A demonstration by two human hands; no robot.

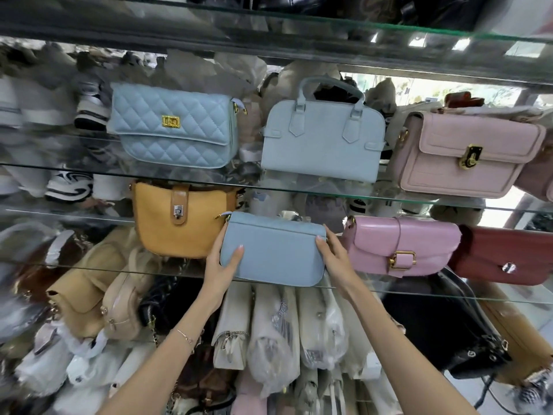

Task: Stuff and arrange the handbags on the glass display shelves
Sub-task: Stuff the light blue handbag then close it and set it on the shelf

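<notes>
Fingers: left thumb (239, 250) is laid on the front of the blue bag (275, 250), the other fingers hidden behind its left end; right fingertips (320, 239) are curled round the upper right corner. The bag is clasped between left hand (223, 265) and right hand (332, 256), its long axis along the front edge of the glass shelf (167, 272). Position: between mustard bag (179, 220) and pink bag (398, 247), overlapping the former. The gap is judged to lie straight back; both hands are equally near.
</notes>
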